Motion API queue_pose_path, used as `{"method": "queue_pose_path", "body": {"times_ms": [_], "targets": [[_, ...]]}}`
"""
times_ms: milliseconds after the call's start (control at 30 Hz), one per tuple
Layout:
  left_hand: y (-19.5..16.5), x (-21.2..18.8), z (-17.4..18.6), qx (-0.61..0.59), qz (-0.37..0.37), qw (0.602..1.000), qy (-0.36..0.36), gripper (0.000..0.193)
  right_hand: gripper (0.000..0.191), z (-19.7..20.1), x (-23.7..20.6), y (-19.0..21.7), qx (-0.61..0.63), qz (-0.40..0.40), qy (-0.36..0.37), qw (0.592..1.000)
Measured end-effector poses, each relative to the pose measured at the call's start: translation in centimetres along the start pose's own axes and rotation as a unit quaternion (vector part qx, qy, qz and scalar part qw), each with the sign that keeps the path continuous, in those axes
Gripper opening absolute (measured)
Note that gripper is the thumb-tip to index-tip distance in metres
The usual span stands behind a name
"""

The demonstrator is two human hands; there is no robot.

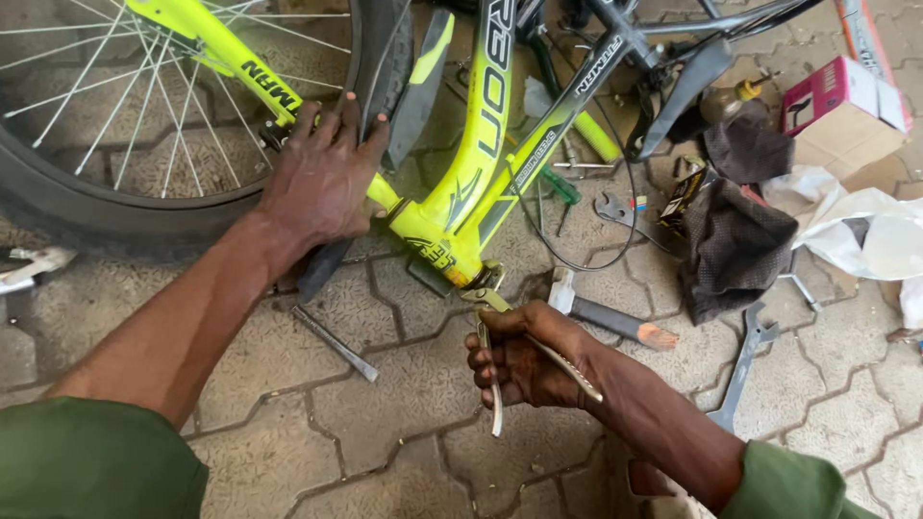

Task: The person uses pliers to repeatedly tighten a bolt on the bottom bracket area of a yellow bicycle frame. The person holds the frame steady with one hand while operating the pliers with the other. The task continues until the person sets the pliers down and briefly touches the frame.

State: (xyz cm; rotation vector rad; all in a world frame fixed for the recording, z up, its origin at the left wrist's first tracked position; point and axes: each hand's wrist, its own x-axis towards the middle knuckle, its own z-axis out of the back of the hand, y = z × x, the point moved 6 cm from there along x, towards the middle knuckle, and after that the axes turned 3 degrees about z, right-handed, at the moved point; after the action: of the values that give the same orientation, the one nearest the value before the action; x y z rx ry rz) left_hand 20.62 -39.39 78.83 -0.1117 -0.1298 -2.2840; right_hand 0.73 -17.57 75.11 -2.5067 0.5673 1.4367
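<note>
A neon yellow bicycle frame (486, 115) lies over the paved ground. My left hand (322, 178) presses on the yellow chainstay beside the rear wheel's black tyre (115, 221) and the mudguard. My right hand (524, 360) grips the two metal handles of a pair of pliers (492, 317). The pliers' jaws bite at the bottom bracket (476, 274), the lowest point of the frame.
A hammer (606, 317) lies just right of the pliers. Spanners (745, 360), a metal rod (336, 343), dark rags (735, 245), a green-handled screwdriver (558, 185), a pink and brown cardboard box (846, 111) and white plastic (865, 231) are scattered over the paving stones.
</note>
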Motion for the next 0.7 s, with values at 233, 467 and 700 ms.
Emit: {"method": "queue_pose_path", "body": {"times_ms": [233,467,700], "targets": [[0.3,0.4,-0.2,-0.003,0.003,1.000,-0.015,0.118,0.027,0.7,10.1,-5.2,-0.017,0.254,-0.247,0.935],[0.2,-0.1,-0.4,-0.060,-0.003,0.997,-0.055,0.112,0.037,0.0,7.4,-4.9,0.029,0.157,-0.212,0.964],[-0.1,0.0,-0.4,-0.008,0.000,1.000,-0.017,0.114,0.028,-0.3,0.1,-0.6,-0.035,0.025,-0.045,0.998]]}}
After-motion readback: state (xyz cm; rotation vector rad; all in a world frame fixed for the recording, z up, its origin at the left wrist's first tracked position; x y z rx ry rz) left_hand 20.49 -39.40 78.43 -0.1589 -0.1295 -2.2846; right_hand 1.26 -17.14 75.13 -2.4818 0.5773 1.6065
